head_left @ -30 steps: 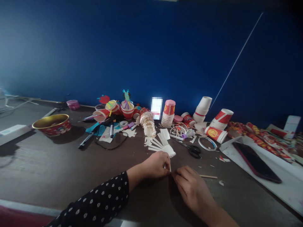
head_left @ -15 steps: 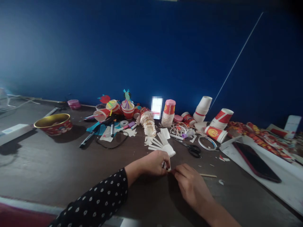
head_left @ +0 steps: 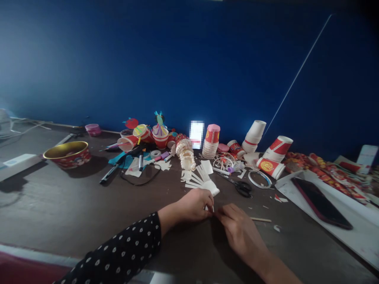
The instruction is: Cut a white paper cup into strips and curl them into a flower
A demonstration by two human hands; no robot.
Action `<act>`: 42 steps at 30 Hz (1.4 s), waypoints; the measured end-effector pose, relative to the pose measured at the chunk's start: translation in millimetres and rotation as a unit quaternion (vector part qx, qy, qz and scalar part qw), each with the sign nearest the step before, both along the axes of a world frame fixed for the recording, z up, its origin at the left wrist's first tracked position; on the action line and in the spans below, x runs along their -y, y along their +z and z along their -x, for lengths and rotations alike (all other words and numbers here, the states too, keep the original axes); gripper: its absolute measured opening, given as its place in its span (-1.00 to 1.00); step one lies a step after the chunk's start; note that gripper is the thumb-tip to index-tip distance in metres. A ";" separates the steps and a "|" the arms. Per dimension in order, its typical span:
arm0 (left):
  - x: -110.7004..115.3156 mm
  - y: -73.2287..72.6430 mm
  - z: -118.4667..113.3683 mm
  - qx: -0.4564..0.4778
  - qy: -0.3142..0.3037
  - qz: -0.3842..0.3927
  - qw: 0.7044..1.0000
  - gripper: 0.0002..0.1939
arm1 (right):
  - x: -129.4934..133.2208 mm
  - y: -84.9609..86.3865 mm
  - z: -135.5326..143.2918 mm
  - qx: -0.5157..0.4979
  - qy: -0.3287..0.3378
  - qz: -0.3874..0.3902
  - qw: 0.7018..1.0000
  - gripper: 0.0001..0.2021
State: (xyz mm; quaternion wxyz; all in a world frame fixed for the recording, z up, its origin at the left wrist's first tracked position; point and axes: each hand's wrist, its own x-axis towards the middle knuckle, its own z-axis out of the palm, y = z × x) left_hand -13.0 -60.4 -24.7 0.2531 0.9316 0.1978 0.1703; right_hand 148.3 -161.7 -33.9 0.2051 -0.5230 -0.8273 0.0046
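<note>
My left hand [head_left: 194,204] is closed in a pinch around a small white piece [head_left: 206,208], which looks like paper and is mostly hidden by the fingers. Close by on the right, my right hand [head_left: 239,227] has its fingers pressed together, and what lies between them cannot be made out. Just beyond the left fingertips lies a white paper cup cut into strips [head_left: 209,187], fanned out on the dark table [head_left: 142,215]. A thin wooden stick [head_left: 261,219] lies flat to the right of my right hand.
Black scissors [head_left: 243,188] and a tape roll [head_left: 259,179] lie beyond my right hand. Paper cups [head_left: 210,142] are stacked along the blue wall. At right, a phone [head_left: 321,203] rests in a white tray [head_left: 340,236]. A red-gold bowl [head_left: 68,157] stands left.
Both hands stay almost in place, with the fingertips shifting slightly. The light-coloured bit seen between the fingertips earlier is less visible now.
</note>
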 end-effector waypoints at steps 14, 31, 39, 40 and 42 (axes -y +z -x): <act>5.2 0.8 -2.9 -0.010 0.043 0.020 0.999 -0.90 | 0.2 -2.2 -3.2 -0.059 -0.012 -0.012 0.998 -0.67; 8.9 7.6 -2.9 -0.048 0.045 -0.006 0.998 -0.89 | 3.5 -6.7 2.7 0.008 -0.013 -0.059 0.998 -0.75; 8.8 10.6 0.8 -0.058 0.016 -0.033 0.998 -0.94 | 1.8 -7.0 4.0 0.036 -0.021 -0.055 0.998 -0.77; 8.9 10.7 0.9 -0.058 0.016 -0.035 0.998 -0.92 | 2.2 -6.6 4.2 0.038 -0.023 -0.055 0.998 -0.77; 9.1 10.7 0.6 -0.057 0.017 -0.039 0.997 -0.90 | 2.9 -6.0 4.3 0.046 -0.028 -0.054 0.997 -0.78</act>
